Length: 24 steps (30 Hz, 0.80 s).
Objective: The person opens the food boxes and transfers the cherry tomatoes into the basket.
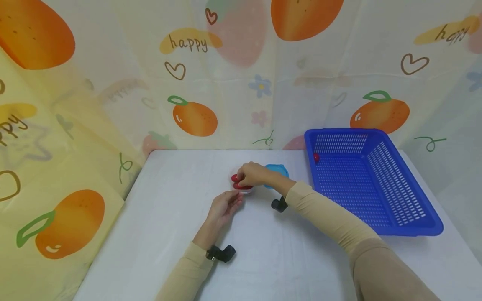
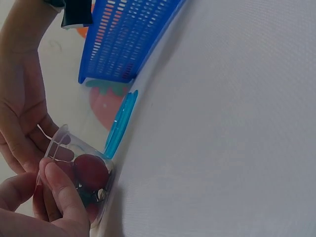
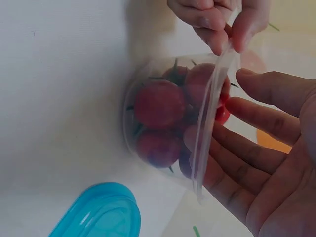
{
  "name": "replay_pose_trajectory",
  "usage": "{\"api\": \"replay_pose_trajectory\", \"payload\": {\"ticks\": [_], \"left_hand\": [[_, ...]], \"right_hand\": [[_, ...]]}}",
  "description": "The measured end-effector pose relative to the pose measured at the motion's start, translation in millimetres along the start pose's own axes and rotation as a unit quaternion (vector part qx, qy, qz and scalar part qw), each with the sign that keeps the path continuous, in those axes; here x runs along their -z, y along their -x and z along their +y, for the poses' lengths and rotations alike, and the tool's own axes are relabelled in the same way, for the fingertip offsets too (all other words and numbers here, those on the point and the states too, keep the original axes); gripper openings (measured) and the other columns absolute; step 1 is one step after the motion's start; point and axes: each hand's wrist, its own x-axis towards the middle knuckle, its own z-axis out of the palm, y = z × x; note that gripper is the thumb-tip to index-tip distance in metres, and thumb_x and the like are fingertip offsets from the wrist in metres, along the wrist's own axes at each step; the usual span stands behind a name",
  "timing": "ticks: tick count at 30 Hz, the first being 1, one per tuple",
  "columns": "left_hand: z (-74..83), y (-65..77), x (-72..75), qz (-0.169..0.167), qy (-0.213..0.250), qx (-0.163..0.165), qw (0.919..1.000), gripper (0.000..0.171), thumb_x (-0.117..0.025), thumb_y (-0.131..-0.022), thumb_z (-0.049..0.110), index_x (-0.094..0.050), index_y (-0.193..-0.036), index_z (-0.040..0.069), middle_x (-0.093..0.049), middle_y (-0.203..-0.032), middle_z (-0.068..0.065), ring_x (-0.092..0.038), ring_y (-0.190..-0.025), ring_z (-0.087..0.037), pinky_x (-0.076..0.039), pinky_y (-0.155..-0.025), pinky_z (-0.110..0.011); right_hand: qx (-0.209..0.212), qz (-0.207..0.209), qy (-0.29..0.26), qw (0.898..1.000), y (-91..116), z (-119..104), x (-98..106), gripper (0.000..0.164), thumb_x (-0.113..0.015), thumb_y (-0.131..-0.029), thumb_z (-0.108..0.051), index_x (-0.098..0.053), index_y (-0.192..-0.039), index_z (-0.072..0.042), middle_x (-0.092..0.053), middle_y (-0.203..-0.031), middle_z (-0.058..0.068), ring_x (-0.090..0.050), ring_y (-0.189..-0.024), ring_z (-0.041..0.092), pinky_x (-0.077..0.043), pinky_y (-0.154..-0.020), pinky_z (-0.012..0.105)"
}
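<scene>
A clear plastic container [image 3: 199, 185] holding several small red tomatoes [image 3: 159, 104] with green stems stands on the white table. My left hand [image 1: 224, 205] pinches its rim between thumb and fingers. From above, my right hand [image 1: 253, 174] reaches into the container's mouth. In the right wrist view its fingers are spread and fairly straight, with the fingertips among the tomatoes and the thumb apart from them. The right fingertips are partly hidden behind the container's wall. A blue lid [image 1: 278, 169] lies on the table beside the container.
To the right stands a large blue plastic basket [image 1: 418, 184] with slotted walls. One red tomato [image 1: 316, 157] lies in its far left corner. A fruit-printed curtain [image 1: 233, 104] hangs behind the table [image 1: 162, 209] and along its left side.
</scene>
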Motion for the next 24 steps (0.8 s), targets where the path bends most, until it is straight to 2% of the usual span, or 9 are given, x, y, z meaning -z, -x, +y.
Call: {"api": "replay_pose_trajectory", "payload": {"ticks": [8,24], "left_hand": [[-0.4,-1.2,0.1,-0.003,0.012,0.0,0.9999,0.022,-0.06,-0.085,0.015,-0.057,-0.102,0.001,-0.068,-0.085,-0.003,-0.064,-0.081,-0.012,-0.054,-0.073,-0.019],[-1.4,-2.3,0.2,0.0,0.013,-0.004,0.9999,0.017,-0.06,-0.085,0.014,-0.058,-0.098,0.003,-0.067,-0.085,-0.003,-0.064,-0.08,-0.012,-0.054,-0.073,-0.02]], "right_hand": [[0.01,-0.013,0.001,1.0,-3.9,0.1,-6.1,0.02,-0.065,-0.082,-0.026,-0.067,-0.096,-0.013,-0.065,-0.094,0.001,-0.054,-0.086,0.015,-0.048,-0.083,0.026],[0.008,0.002,0.0,1.0,-8.5,1.7,-10.2,0.015,-0.068,-0.079,-0.026,-0.068,-0.089,-0.014,-0.064,-0.089,-0.001,-0.053,-0.084,0.014,-0.049,-0.08,0.024]]}}
